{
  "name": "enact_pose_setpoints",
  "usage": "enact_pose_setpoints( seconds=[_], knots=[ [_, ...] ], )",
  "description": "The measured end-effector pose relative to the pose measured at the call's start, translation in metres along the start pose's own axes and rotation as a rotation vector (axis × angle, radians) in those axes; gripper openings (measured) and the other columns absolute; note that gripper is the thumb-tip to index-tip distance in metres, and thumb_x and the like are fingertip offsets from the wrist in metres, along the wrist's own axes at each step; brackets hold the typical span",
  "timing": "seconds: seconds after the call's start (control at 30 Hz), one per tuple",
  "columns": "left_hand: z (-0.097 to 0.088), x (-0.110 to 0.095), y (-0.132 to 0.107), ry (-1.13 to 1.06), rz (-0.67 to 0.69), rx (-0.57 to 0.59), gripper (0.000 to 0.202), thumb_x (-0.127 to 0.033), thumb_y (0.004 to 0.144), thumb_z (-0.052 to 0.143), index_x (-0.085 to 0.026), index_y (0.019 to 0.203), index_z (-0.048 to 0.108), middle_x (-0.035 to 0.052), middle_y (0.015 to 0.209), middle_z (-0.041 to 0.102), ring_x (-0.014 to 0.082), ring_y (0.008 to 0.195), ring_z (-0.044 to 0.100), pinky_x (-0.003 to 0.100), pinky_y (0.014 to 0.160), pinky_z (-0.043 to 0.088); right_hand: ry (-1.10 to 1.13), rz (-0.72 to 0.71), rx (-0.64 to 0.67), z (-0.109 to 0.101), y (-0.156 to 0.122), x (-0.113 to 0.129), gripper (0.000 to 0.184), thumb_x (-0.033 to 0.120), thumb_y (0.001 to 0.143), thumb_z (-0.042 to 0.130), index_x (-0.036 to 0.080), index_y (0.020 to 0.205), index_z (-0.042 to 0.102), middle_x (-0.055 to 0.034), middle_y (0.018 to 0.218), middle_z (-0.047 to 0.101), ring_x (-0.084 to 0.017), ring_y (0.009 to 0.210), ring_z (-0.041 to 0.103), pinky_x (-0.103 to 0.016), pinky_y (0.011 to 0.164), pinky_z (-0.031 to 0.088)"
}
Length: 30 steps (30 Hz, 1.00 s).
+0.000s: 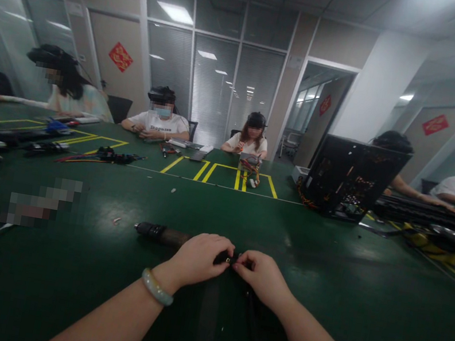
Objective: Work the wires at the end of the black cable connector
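My left hand [199, 259] and my right hand [262, 275] meet near the front of the green table [103, 289]. Both are closed, pinching a small dark part [229, 260] with a metal tip between their fingertips. A long dark rod-like tool [160, 234] lies on the table just left of my left hand, passing under it. Dark straps or cables [207, 318] run from the hands toward me. A pale bead bracelet [157, 287] circles my left wrist.
An open black computer case [351, 176] stands at the right. Cables and dark parts [40, 145] lie at the left. Several people sit round the far and side edges. A power supply with coloured wires [249, 168] sits at the far middle. Yellow floor-style lines mark the table.
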<state>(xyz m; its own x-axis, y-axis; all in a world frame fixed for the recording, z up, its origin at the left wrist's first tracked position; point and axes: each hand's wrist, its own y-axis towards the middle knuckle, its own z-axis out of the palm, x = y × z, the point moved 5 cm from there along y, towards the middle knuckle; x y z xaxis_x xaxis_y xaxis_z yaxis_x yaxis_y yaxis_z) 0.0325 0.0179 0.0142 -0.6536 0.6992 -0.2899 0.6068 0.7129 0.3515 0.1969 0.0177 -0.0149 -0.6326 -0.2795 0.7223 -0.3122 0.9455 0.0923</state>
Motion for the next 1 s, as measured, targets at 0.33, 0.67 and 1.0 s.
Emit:
enact_pose_setpoints(
  seconds=[0.33, 0.67, 1.0],
  knots=[
    [0.0015, -0.0005, 0.0011, 0.02, 0.036, 0.018, 0.009, -0.022, 0.086, 0.059, -0.024, 0.094, 0.063, 0.0, 0.107, 0.066, 0.0195, 0.1, 0.06, 0.035, 0.092, 0.044, -0.005, -0.007, -0.014, 0.0009, 0.0012, -0.0012, 0.008, 0.028, 0.083, 0.066, 0.022, 0.08, 0.071, 0.0025, 0.076, 0.068, -0.015, 0.069, 0.059, -0.023, 0.06, 0.036],
    [-0.0027, -0.0031, -0.0004, 0.002, -0.003, -0.002, 0.012, -0.025, 0.085, 0.059, -0.022, 0.096, 0.061, 0.0013, 0.104, 0.066, 0.0201, 0.097, 0.061, 0.035, 0.09, 0.045, -0.014, 0.019, 0.011, -0.0011, -0.0002, 0.0023, 0.009, 0.027, 0.084, 0.065, 0.021, 0.081, 0.071, 0.0021, 0.077, 0.068, -0.015, 0.07, 0.059, -0.023, 0.061, 0.037],
    [0.0002, -0.0006, 0.0, 0.008, 0.018, 0.01, 0.016, -0.021, 0.082, 0.06, -0.024, 0.098, 0.06, 0.0013, 0.106, 0.065, 0.0203, 0.1, 0.06, 0.035, 0.092, 0.044, -0.02, 0.009, 0.003, 0.0001, 0.0003, -0.0009, 0.008, 0.028, 0.084, 0.065, 0.022, 0.082, 0.071, 0.0026, 0.076, 0.067, -0.014, 0.068, 0.057, -0.022, 0.058, 0.035]
  ],
)
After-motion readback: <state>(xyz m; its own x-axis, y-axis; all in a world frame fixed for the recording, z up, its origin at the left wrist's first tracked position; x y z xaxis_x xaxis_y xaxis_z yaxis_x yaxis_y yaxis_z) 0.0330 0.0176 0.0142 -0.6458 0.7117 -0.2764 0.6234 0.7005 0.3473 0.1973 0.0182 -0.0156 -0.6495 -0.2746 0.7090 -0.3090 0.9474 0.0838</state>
